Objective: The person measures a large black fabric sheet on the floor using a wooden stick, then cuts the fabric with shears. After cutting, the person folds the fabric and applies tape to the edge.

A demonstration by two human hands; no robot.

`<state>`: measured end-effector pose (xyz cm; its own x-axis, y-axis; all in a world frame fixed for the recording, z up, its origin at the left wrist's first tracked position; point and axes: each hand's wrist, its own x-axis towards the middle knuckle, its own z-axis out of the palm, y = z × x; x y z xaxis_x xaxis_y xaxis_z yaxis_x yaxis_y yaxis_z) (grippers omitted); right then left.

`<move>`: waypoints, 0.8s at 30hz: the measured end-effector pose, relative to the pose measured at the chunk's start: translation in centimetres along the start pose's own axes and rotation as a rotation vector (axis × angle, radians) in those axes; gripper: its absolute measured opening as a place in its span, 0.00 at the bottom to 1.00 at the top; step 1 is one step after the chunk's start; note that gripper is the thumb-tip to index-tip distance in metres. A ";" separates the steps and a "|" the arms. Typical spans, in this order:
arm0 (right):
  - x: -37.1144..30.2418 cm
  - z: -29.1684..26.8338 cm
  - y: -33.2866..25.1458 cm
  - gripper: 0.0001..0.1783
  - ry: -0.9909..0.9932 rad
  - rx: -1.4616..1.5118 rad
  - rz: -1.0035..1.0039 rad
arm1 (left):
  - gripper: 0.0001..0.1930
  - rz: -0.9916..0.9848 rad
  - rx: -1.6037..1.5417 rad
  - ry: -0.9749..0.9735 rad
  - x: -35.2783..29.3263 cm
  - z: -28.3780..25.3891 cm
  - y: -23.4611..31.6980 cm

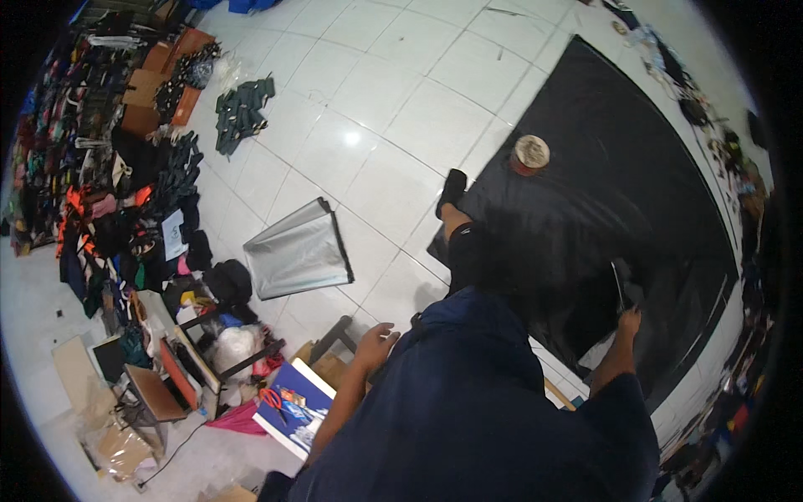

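My right hand (629,320) is closed at the lower right part of a large black sheet (611,176) spread on the floor. It seems to grip the sheet's edge, where a thin pale strip and grey patches show beside the fingers. My left hand (378,345) hangs at my left side with loosely bent fingers apart and nothing visible in it. A round tub (530,154) with a pale top stands on the sheet. Left of my foot (452,191), a folded silver sheet (299,255) with a black edge lies on the tiles.
Dark green bundles (242,113) lie on the floor at the far left. Clothes and goods (84,167) are piled along the left wall. Nearer, a blue-and-white board (293,410) carries red-handled scissors (271,397). More items (723,142) line the right side.
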<state>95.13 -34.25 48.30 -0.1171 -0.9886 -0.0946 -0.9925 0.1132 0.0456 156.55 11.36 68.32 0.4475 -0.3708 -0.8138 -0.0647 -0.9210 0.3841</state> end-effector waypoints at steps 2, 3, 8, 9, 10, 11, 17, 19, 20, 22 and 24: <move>1.1 0.8 -1.5 0.19 -0.280 -0.400 -0.120 | 0.28 -0.055 0.086 -0.072 5.0 -4.1 0.7; 2.7 0.5 -1.9 0.20 -0.514 -0.575 -0.243 | 0.28 -0.211 0.017 -0.183 8.0 -6.7 1.0; 3.1 -2.2 -6.8 0.18 -0.557 -0.471 -0.003 | 0.19 0.129 0.009 0.382 17.6 -20.7 9.7; 4.0 -3.5 -6.9 0.17 -0.539 -0.481 0.015 | 0.19 0.057 -0.081 0.371 19.8 -22.7 12.4; 6.8 -5.8 -6.7 0.17 -0.481 -0.530 0.003 | 0.19 0.092 -0.178 0.374 22.6 -23.3 12.9; 9.3 -11.0 -2.2 0.17 -0.386 -0.696 0.008 | 0.19 0.087 -0.253 0.164 26.0 -22.3 14.9; 7.2 -18.9 -33.2 0.25 -0.185 0.432 0.930 | 0.20 0.372 0.438 0.034 34.9 -36.1 23.5; 6.4 -20.7 -35.4 0.22 0.015 0.410 0.925 | 0.19 0.394 0.413 -0.096 41.9 -38.0 24.5; 4.8 -19.0 -35.1 0.21 0.157 0.342 0.876 | 0.17 0.390 0.864 -0.314 45.6 -39.3 28.6; 4.8 -19.9 -37.9 0.21 0.194 0.352 0.983 | 0.16 0.268 0.748 -0.267 50.8 -42.2 36.4; 3.5 -20.2 -40.5 0.21 0.216 0.368 1.094 | 0.15 0.134 0.622 -0.232 55.9 -44.5 43.9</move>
<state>135.63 -44.30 66.24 -0.9405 -0.3395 -0.0105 -0.3215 0.8996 -0.2957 218.43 -44.47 59.13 0.2013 -0.4389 -0.8757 -0.6388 -0.7366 0.2223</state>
